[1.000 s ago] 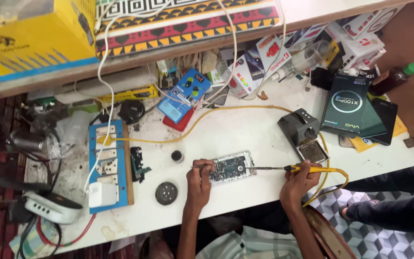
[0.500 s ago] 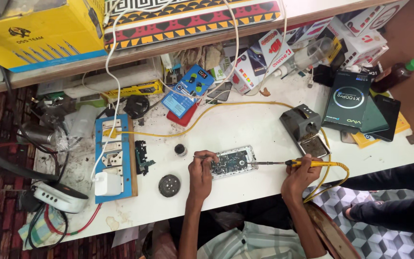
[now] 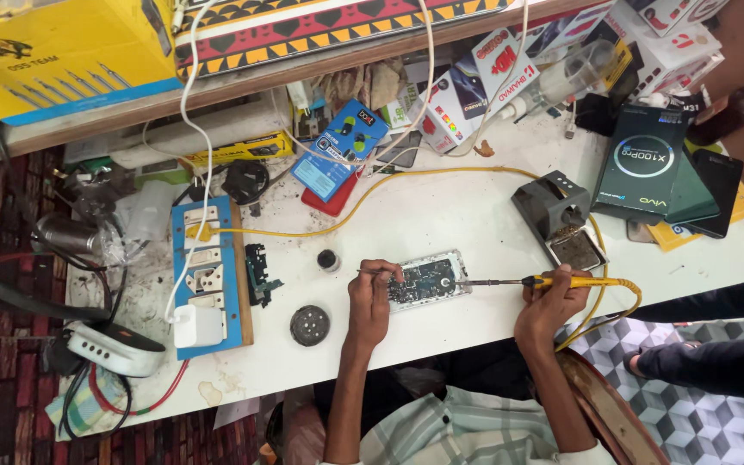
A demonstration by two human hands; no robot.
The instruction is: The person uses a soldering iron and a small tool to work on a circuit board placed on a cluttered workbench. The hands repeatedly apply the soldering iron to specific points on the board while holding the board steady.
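While the opened phone (image 3: 428, 281) lies on the white bench (image 3: 441, 215), left hand (image 3: 369, 297) pinches thin tweezers (image 3: 378, 272) over its board — right hand (image 3: 551, 301) closed around yellow-handled soldering iron (image 3: 544, 282), tip touching the board.

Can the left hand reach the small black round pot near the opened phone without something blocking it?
Probably yes. The left hand rests at the opened phone, and the small black pot stands close beside it on bare white table, with nothing between.

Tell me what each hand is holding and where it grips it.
The right hand holds a yellow soldering iron by its handle, tip on the opened phone. The left hand pinches a thin tool, seemingly tweezers, near its tip end.
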